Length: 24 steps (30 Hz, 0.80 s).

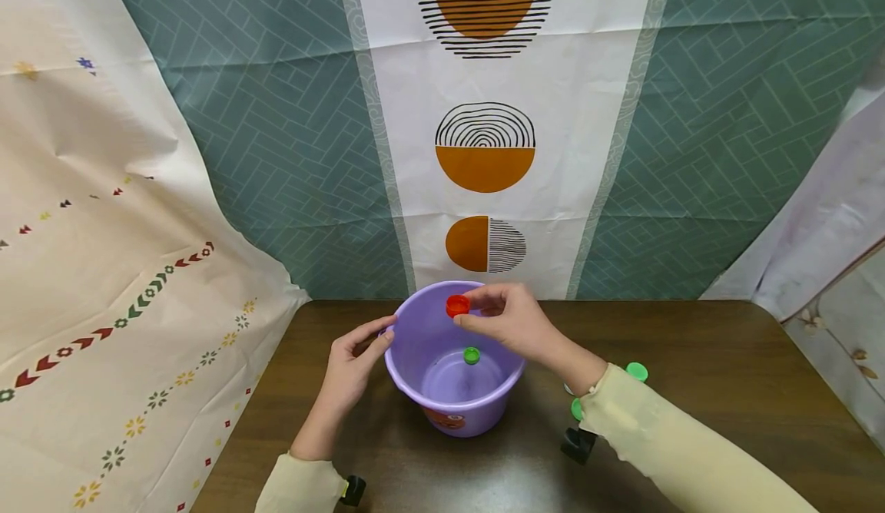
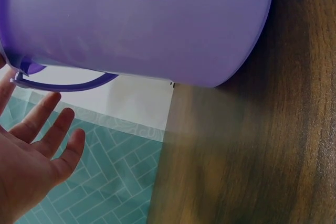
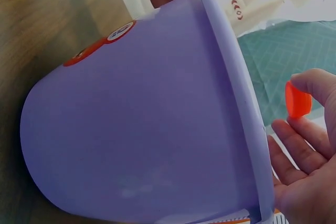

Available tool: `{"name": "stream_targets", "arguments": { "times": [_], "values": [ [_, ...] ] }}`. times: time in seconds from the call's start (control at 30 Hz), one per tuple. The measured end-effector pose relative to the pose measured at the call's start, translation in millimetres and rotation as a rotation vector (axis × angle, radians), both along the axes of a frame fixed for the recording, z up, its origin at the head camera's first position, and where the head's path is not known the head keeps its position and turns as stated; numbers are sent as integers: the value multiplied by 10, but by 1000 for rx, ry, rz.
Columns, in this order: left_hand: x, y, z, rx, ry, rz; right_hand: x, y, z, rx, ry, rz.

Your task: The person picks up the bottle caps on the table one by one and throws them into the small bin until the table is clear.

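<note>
A purple bucket stands upright on the table, with a green bottle cap lying on its inside bottom. Over the bucket's mouth my right hand pinches a red bottle cap between thumb and fingertips. The right wrist view shows this red cap just beyond the rim, while the other fingers are loosely bent. At the bucket's left side my left hand holds the rim with thumb and forefinger. Its remaining fingers are spread near the bucket's purple handle.
Two green caps, a farther one and a nearer one, lie on the brown wooden table right of the bucket, partly behind my right sleeve. A patterned curtain hangs behind the table, and a pale cloth drapes on the left.
</note>
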<state>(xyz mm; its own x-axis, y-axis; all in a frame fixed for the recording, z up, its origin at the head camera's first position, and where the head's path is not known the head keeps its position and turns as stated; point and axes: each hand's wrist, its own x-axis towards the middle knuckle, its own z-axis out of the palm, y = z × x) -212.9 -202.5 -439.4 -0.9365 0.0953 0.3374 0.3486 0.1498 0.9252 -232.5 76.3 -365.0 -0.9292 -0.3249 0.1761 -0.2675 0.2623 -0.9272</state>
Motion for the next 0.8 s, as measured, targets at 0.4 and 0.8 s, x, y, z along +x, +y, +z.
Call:
{"name": "stream_targets", "arguments": {
  "times": [0.4, 0.8],
  "values": [
    [-3, -2, 5, 1, 0, 1, -13, -35, 17, 41, 16, 12],
    [-10, -3, -16, 8, 6, 4, -36, 0, 15, 51, 28, 12]
  ]
}}
